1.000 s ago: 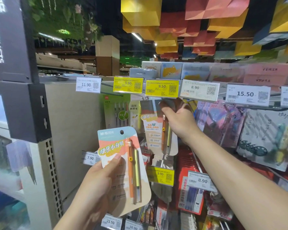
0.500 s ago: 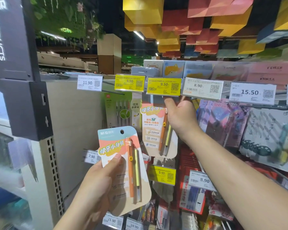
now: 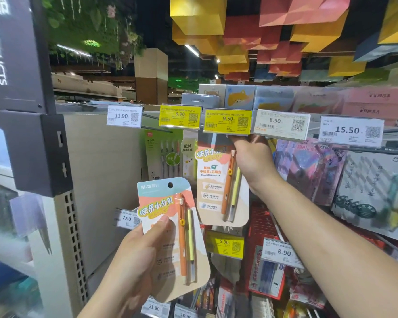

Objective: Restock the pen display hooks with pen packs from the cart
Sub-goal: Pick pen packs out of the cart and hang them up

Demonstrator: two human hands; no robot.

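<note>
The left hand (image 3: 133, 255), low and left of centre in the frame, grips a pen pack (image 3: 175, 237) with its thumb pressed across the front of the card and the other fingers hidden behind it; the pack stands nearly upright, leaning a little to the right, with its hang hole at the top free of any hook. It shows an orange pen and a yellow refill under a clear blister. Above and to the right, at mid-frame, the right hand (image 3: 253, 161) reaches up behind a second pack (image 3: 218, 187) of the same kind, which hangs just under the yellow 9.50 tag (image 3: 226, 122). The top of that pack and the fingertips are hidden by the tag, so whether the fingers pinch the card or only touch it cannot be told, nor whether the card sits on its hook. The two packs are apart, the held one lower and to the left. Left of the hanging pack is a green pack (image 3: 163, 154) below the 9.90 tag (image 3: 180, 116). To the right, an 8.90 tag (image 3: 280, 123) and a 15.50 tag (image 3: 352, 130) front rows of purple and grey packs. A beige end panel (image 3: 101, 180) fills the left middle of the frame.
</note>
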